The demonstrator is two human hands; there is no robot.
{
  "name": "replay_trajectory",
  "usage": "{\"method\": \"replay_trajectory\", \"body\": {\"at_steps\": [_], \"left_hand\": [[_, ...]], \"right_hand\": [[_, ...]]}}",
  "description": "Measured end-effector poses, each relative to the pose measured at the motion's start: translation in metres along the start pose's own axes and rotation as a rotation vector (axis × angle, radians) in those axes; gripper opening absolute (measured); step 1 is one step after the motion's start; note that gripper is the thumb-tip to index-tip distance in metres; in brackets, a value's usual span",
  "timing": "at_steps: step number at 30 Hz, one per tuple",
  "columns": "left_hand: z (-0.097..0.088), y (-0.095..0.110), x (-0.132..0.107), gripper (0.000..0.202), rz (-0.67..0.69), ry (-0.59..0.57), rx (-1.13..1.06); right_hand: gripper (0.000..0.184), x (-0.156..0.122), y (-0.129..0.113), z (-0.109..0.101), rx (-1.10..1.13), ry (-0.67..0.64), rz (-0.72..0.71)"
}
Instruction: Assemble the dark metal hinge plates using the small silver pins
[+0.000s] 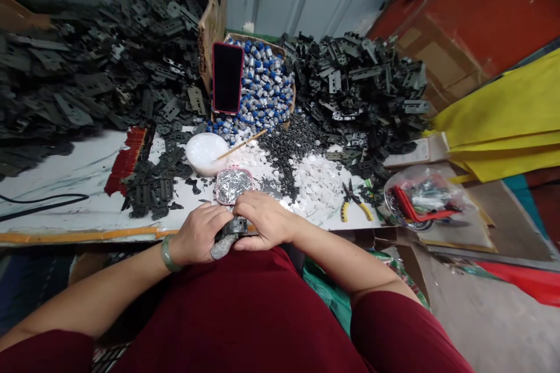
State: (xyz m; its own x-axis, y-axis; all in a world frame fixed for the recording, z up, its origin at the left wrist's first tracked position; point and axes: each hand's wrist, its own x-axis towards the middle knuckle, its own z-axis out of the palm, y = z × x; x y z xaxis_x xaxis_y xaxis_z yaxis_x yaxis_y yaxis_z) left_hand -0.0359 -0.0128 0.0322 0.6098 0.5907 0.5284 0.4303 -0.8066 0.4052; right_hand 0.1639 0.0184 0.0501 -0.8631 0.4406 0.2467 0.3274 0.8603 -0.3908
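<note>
Near the table's front edge, just in front of my body, a dark grey part is gripped between both hands. My left hand is closed around its left side, the fingers bent over it. From the right, my right hand holds the same part, with the thumb below and the fingers curled over the top. A speckled grey rounded piece juts out under the part toward me; whether it belongs to it I cannot tell. Just beyond my fingers sits a small pink-rimmed tray full of thin shiny metal pieces.
Heaps of dark flat parts rise at left and right. A phone leans against a box of blue-and-white pieces. A white bowl, a stick, white discs and yellow-handled pliers lie nearer.
</note>
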Motion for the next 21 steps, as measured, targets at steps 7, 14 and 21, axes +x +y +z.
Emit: {"method": "replay_trajectory", "body": {"at_steps": [7, 14, 21], "left_hand": [[0.0, 0.003, 0.001, 0.01, 0.023, -0.012, -0.017], [-0.003, 0.001, 0.001, 0.007, -0.062, 0.042, -0.067], [0.016, 0.001, -0.011, 0.028, -0.386, 0.327, -0.327]], "right_hand": [[0.033, -0.001, -0.002, 0.004, -0.04, -0.022, -0.022], [0.036, 0.003, 0.003, 0.008, 0.132, 0.047, 0.027], [0.044, 0.017, -0.004, 0.028, 0.261, 0.159, 0.216]]}}
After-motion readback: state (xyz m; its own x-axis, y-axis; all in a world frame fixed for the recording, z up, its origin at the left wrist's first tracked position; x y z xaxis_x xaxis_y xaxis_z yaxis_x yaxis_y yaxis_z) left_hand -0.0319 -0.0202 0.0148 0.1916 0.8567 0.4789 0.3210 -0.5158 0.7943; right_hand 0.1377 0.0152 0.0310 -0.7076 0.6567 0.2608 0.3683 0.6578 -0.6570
